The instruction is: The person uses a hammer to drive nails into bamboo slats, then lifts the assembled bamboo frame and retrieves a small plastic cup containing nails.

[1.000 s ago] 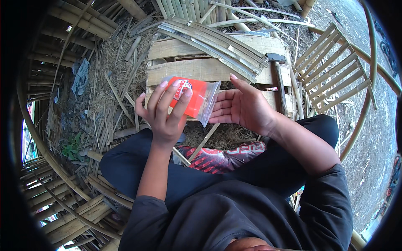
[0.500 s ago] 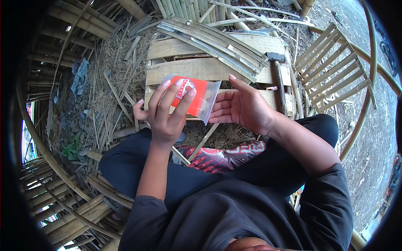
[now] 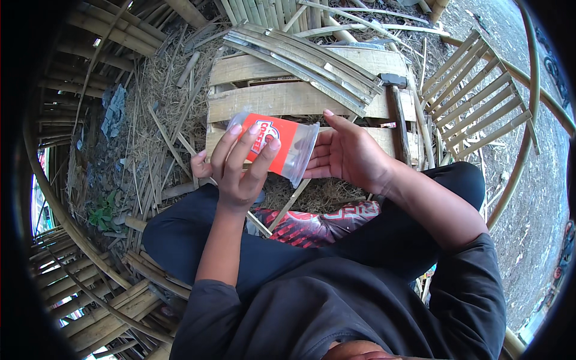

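Observation:
A clear plastic cup (image 3: 290, 149) with an orange-red label lies on its side in the air, its open rim toward the right. My left hand (image 3: 236, 170) is closed on it from the left, three fingers across the label and the little finger sticking out to the side. The thumb is hidden. My right hand (image 3: 355, 155) is open beside the rim, palm facing the cup and thumb raised. Its fingertips reach behind the rim; whether they touch it I cannot tell. Below the cup is a low wooden slat platform (image 3: 264, 101).
Split bamboo strips (image 3: 306, 63) lie across the platform. A hammer (image 3: 398, 114) rests at its right side. A bamboo slat rack (image 3: 477, 96) stands farther right, beside grey pavement (image 3: 528, 198). Dry straw and scraps cover the ground at left, near a blue cloth (image 3: 114, 112).
The cup has turned in my left hand, so its round rim and the printed label show more. My right hand has hardly moved.

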